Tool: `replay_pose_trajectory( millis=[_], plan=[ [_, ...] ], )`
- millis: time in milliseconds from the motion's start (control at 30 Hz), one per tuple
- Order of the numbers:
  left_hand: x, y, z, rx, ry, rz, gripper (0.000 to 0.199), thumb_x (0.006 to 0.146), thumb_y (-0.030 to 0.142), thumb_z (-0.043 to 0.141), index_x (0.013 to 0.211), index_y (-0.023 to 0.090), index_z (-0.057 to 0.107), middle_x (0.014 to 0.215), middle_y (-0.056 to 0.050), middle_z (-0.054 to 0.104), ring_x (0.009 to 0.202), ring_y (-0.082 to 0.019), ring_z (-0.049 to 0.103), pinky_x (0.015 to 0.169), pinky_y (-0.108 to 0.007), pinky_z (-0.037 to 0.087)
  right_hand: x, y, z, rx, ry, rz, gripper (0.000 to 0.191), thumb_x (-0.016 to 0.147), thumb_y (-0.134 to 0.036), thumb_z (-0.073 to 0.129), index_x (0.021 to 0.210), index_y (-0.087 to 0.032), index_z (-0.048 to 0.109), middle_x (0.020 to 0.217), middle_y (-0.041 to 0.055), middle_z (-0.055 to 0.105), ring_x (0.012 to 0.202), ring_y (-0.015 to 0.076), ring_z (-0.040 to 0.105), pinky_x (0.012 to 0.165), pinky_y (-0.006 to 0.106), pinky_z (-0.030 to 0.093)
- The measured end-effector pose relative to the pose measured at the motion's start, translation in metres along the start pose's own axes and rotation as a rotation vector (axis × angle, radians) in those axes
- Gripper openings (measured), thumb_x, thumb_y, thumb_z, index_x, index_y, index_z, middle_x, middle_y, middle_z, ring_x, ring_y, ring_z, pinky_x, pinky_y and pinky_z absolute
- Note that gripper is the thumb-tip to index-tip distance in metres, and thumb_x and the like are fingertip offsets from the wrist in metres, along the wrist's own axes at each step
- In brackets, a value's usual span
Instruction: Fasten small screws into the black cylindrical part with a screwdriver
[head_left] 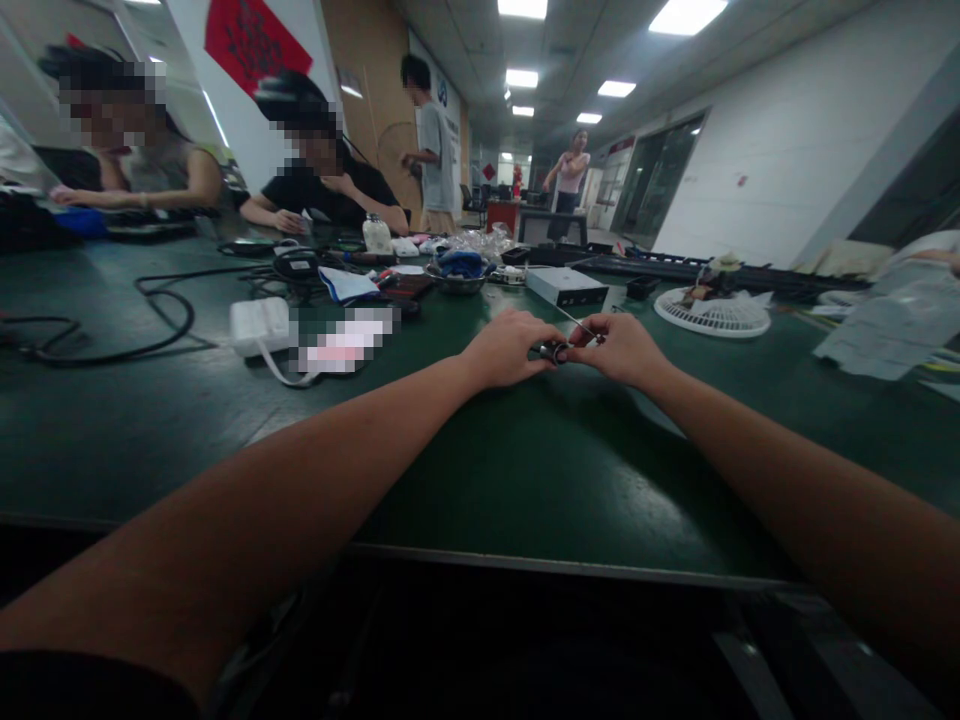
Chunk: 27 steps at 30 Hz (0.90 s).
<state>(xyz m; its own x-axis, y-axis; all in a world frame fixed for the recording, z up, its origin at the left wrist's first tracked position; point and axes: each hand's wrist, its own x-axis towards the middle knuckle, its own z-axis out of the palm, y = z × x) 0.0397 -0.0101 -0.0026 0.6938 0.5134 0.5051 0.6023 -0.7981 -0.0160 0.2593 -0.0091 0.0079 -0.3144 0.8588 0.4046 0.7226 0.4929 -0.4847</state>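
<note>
a bright office with ceiling panels stretches behind a long green table [525,480], its smooth top scuffed and faintly glossy. near its middle, the left hand [511,348] pinches a small dark part [553,351], rounded and metallic-looking, just above the surface. the right hand [624,348] meets it from the other side, fingers closed narrowly around a thin rod [576,321] that slants up and left. the fingers cover much of the part, so its full shape and the rod's lower end are hard to make out.

just beyond sits a pale boxy case [564,285] with a dark front; to its right, a round white slatted grille [711,313]. left of the hands lie a white plastic adapter [261,326] and a pixelated flat object [346,342]. farther back, a bowl [459,284] holds blue cloth [460,263], amid blurred clutter. crumpled clear plastic [874,325] stands at far right. two people sit across the table, faces pixelated.
</note>
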Motion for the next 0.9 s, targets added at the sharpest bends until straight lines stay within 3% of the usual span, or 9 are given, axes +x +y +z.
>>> replay_pose_trajectory(
  millis=[167,333,567,900],
  plan=[
    [-0.001,0.001,-0.004,0.010,-0.020,-0.003,0.030,0.089,0.037,0.064,0.116,0.025,0.067,0.108,-0.005,0.072,0.106,-0.024,0.062,0.095,-0.039,0.039,0.003,0.005,0.003,0.034,-0.045,0.009,0.030,0.069,-0.043,0.082,0.084,-0.018,0.074,0.078,0.0045,0.072,0.070,0.0183,0.061,0.063,0.031,0.045],
    [-0.001,0.005,-0.006,0.039,-0.058,0.055,0.031,0.088,0.033,0.065,0.118,0.026,0.068,0.110,-0.005,0.072,0.106,-0.025,0.061,0.096,-0.040,0.038,0.002,0.011,0.007,0.238,-0.163,0.138,0.031,0.066,-0.040,0.085,0.084,-0.017,0.075,0.078,0.0060,0.075,0.071,0.0200,0.066,0.065,0.032,0.050],
    [-0.002,0.004,-0.005,0.096,0.041,0.089,0.032,0.089,0.036,0.063,0.119,0.025,0.068,0.104,-0.006,0.073,0.102,-0.026,0.062,0.092,-0.040,0.038,0.002,0.014,0.010,0.406,-0.087,0.162,0.029,0.061,-0.037,0.086,0.079,-0.017,0.076,0.079,0.0060,0.077,0.072,0.0196,0.067,0.067,0.030,0.051],
    [-0.002,0.002,-0.004,0.109,0.024,0.102,0.034,0.089,0.037,0.064,0.121,0.025,0.068,0.104,-0.006,0.074,0.100,-0.025,0.062,0.088,-0.039,0.038,-0.004,-0.006,-0.001,-0.124,0.041,-0.047,0.021,0.072,-0.040,0.079,0.075,-0.019,0.079,0.066,0.0045,0.071,0.063,0.0188,0.062,0.058,0.030,0.041]
  ],
)
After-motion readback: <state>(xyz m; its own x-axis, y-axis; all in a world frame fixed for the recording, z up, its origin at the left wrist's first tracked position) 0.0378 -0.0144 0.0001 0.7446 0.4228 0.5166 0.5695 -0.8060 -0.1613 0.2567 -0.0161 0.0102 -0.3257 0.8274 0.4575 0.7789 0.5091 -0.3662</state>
